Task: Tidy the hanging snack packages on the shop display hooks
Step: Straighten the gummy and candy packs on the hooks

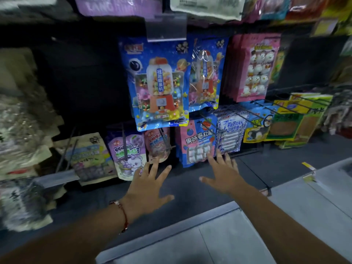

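Both your left hand [147, 184] and right hand [223, 171] are spread, holding nothing, near the low pink pouch [196, 143] hanging on its hook. It's probably light, crinkly film; pinch the top edge.

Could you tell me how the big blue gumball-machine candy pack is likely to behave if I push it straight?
The blue gumball pack hangs tilted, so it probably swings easily. Its glossy film looks slippery. The bulging clear window suggests it is bottom-heavy.

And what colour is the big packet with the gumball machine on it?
Blue gumball machine packet, head view.
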